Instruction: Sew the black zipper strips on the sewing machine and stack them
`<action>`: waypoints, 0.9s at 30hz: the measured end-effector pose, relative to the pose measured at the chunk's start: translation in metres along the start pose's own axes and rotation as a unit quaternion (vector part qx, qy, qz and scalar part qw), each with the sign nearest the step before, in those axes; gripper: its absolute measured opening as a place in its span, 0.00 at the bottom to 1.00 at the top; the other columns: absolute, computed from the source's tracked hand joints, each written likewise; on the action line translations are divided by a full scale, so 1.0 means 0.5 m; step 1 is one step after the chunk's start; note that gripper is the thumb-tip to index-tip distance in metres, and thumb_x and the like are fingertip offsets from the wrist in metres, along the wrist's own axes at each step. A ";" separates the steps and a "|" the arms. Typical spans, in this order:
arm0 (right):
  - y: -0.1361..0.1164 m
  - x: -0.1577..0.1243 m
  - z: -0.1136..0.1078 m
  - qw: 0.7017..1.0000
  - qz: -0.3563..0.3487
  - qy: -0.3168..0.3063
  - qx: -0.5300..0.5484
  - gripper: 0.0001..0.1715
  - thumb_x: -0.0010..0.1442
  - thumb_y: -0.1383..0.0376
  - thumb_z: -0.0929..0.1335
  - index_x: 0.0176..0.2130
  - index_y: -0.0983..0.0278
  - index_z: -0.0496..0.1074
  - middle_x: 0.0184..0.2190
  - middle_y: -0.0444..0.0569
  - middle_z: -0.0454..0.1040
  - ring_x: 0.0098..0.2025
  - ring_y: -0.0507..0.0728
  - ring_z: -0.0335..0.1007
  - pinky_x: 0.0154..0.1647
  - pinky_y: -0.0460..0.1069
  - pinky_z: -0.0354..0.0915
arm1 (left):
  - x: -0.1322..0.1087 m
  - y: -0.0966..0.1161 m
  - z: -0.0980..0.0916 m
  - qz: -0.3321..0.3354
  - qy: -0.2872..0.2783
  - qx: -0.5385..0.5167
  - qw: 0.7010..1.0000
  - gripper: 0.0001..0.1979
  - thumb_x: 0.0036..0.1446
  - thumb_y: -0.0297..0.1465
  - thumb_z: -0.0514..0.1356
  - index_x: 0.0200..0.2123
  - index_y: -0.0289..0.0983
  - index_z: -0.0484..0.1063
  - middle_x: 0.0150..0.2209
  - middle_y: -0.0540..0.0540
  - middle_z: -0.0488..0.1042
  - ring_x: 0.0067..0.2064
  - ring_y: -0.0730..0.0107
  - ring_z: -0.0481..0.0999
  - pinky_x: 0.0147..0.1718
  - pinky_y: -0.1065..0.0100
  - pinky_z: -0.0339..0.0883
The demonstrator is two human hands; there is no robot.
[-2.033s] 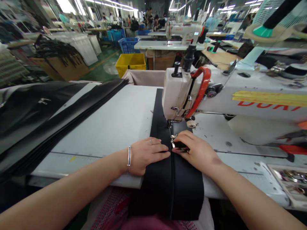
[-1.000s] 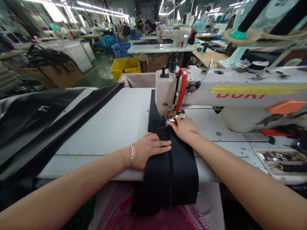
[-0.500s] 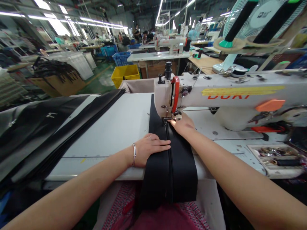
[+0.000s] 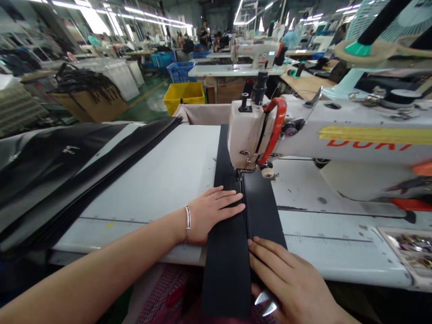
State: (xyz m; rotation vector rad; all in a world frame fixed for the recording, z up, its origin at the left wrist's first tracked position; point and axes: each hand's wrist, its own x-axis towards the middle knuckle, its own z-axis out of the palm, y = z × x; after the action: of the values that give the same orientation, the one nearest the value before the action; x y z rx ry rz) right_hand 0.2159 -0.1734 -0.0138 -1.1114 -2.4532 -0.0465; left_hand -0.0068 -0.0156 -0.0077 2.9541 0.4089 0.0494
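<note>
A long black fabric strip (image 4: pixel 229 252) with a zipper down its middle runs under the presser foot (image 4: pixel 241 173) of a white sewing machine (image 4: pixel 248 132) and hangs over the table's front edge. My left hand (image 4: pixel 212 211) lies flat and open on the strip's left half, fingertips at the zipper line. My right hand (image 4: pixel 290 283) rests on the strip's right half near the front edge, fingers stretched flat. A small shiny metal piece (image 4: pixel 266 306) shows under its thumb side; I cannot tell what it is.
A stack of black panels (image 4: pixel 67 171) covers the table's left side. A tray of metal parts (image 4: pixel 413 247) sits at the right edge. The machine's arm (image 4: pixel 364 135) spans the right. Behind are a yellow crate (image 4: pixel 184 92), other sewing tables and people.
My right hand has drawn back from the presser foot to the strip's near end at the table edge. My left hand stays flat in about the same place.
</note>
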 end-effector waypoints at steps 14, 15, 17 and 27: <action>0.021 -0.003 0.014 1.000 -0.016 0.018 -0.013 0.16 0.64 0.67 0.62 0.48 0.67 0.73 0.51 0.50 0.72 0.53 0.59 0.68 0.47 0.50 0.72 | 0.003 -0.001 -0.004 -0.003 -0.006 -0.020 1.000 0.47 0.43 0.38 0.61 0.66 0.38 0.46 0.67 0.41 0.45 0.67 0.54 0.46 0.64 0.51 0.36; 0.022 -0.001 0.013 1.000 -0.011 0.022 -0.006 0.16 0.64 0.68 0.62 0.48 0.67 0.73 0.51 0.50 0.73 0.53 0.59 0.68 0.48 0.50 0.72 | 0.004 -0.001 -0.006 -0.004 -0.010 -0.021 1.000 0.48 0.42 0.37 0.62 0.66 0.38 0.46 0.67 0.41 0.45 0.67 0.54 0.46 0.64 0.51 0.36; 0.026 0.003 0.014 1.000 0.002 0.026 0.010 0.15 0.63 0.68 0.63 0.48 0.66 0.73 0.49 0.49 0.74 0.53 0.59 0.68 0.48 0.51 0.72 | 0.004 -0.002 -0.010 -0.005 -0.023 -0.020 1.000 0.50 0.40 0.36 0.63 0.66 0.37 0.45 0.67 0.41 0.44 0.67 0.54 0.45 0.64 0.50 0.36; 0.052 0.030 0.020 0.996 0.067 0.003 0.063 0.19 0.61 0.71 0.63 0.52 0.62 0.70 0.49 0.49 0.72 0.52 0.57 0.66 0.52 0.52 0.68 | 0.004 0.003 0.003 -0.005 0.062 -0.031 0.998 0.30 0.61 0.47 0.52 0.62 0.40 0.56 0.64 0.42 0.55 0.65 0.56 0.53 0.64 0.50 0.42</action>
State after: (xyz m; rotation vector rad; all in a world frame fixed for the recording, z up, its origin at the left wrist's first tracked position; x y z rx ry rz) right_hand 0.2221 -0.1430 -0.0206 -1.2136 -2.3347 0.1434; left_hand -0.0046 -0.0169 -0.0086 2.8974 0.4297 0.2393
